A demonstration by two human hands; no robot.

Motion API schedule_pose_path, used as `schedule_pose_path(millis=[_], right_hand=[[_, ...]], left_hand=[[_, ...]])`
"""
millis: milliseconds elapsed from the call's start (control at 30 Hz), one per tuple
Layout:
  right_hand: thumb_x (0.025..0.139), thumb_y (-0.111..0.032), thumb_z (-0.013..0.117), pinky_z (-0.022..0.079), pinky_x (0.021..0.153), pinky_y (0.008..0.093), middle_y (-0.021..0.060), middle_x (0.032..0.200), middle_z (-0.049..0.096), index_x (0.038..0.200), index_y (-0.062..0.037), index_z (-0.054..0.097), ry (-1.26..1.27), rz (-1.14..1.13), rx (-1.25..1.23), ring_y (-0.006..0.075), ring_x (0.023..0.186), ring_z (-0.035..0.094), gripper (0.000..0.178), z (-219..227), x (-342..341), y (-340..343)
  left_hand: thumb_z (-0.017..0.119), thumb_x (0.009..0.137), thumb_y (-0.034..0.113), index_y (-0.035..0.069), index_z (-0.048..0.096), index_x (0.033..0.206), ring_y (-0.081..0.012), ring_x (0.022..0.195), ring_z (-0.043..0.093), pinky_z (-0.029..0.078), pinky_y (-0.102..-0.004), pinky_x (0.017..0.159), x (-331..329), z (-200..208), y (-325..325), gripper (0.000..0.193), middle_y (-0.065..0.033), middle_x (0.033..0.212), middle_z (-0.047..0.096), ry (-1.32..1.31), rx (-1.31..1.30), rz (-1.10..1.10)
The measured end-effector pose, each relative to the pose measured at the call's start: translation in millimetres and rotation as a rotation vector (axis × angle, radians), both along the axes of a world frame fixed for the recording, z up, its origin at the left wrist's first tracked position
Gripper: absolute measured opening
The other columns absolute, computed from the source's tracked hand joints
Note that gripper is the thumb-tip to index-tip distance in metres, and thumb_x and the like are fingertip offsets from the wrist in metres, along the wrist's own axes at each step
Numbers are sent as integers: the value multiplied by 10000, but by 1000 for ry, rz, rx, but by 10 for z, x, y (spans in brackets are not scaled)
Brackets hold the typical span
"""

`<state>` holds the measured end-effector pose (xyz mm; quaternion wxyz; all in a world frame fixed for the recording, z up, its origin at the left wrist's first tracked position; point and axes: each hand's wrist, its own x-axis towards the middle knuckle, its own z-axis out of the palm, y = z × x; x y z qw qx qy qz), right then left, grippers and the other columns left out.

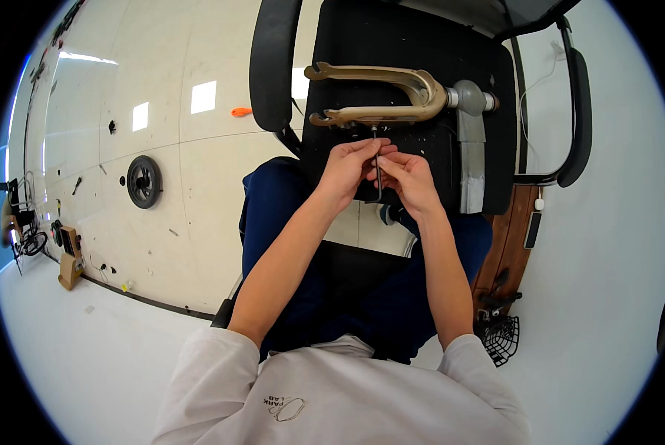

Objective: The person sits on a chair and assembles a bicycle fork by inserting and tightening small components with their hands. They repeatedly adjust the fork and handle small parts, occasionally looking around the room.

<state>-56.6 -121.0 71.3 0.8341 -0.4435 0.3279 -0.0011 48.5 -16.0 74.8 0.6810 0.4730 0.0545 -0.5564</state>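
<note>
A gold-brown bicycle fork (392,113) lies on its side across a black chair seat (362,44), its two legs pointing left. From its nearer leg a small bolt sticks out toward me. A thin dark L-shaped hex key (379,187) stands in line with that bolt, its short bent end nearest me. My left hand (342,172) is closed, fingertips pinching around the key's upper end beside the bolt. My right hand (412,180) is closed on the key's shaft from the right. The exact contact between key and bolt is hidden by my fingers.
A grey metal tube with a rounded clamp (472,163) lies by the fork's right end. Chair armrests (273,67) rise at the sides. On the floor are an orange-handled tool (240,112), a small black wheel (144,182), a cardboard box (70,271) and a black wire basket (501,339).
</note>
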Motion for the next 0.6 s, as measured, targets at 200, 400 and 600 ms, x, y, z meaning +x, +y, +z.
schedule_pose_path(millis=[200, 400, 600], right_hand=[[899, -120, 602, 511, 649, 245, 114, 861, 680, 1035, 43, 624, 31, -11, -100, 130, 719, 640, 213, 97, -89, 69], [709, -45, 775, 531, 694, 260, 98, 838, 684, 1007, 18, 648, -60, -38, -840, 139, 749, 661, 330, 378, -275, 206], [704, -7, 754, 525, 664, 242, 103, 781, 683, 928, 25, 672, -87, 81, -1130, 146, 704, 671, 241, 340, -349, 362]], left_hand=[[663, 873, 203, -18, 639, 1022, -131, 802, 610, 481, -254, 717, 58, -38, -6, 268, -85, 930, 655, 138, 78, 27], [781, 769, 202, 20, 660, 914, -119, 741, 607, 474, -236, 682, 14, -44, -47, 262, -44, 821, 656, 64, 206, 102], [795, 754, 205, 37, 658, 878, -113, 723, 610, 477, -232, 675, -7, -81, -50, 250, -19, 770, 640, 19, 189, 97]])
